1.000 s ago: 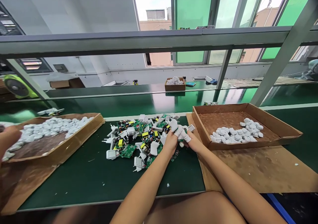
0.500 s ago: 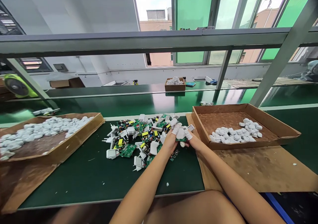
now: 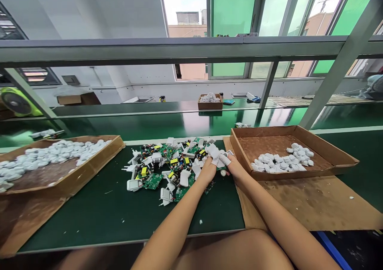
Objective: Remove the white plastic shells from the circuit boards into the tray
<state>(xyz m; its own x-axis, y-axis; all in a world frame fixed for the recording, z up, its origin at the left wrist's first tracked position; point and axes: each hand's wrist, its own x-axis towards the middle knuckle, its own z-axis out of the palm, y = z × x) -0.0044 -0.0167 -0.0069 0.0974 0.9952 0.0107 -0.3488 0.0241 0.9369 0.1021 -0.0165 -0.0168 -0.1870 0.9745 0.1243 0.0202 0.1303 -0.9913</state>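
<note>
While the left hand (image 3: 211, 164) and right hand (image 3: 233, 166) are held together beside the pile (image 3: 173, 164), their wrapped fingers (image 3: 213, 153) are drawn narrow about a green board (image 3: 221, 167); whether it is gripped by both cannot be told. Compared with half a second ago, it is more covered by the fingers, so handling seems under way. On the tabletop (image 3: 119, 218), boards (image 3: 153, 181) and white casings (image 3: 184, 178) are heaped left of the hands. Toward the near side of the right tray (image 3: 263, 142), white pieces (image 3: 279, 164) are gathered. Farther left, the left tray (image 3: 89, 169) is covered more widely with similar pieces (image 3: 55, 154). Beyond, a small box (image 3: 210, 105) is heaped with white bits (image 3: 210, 98).
</note>
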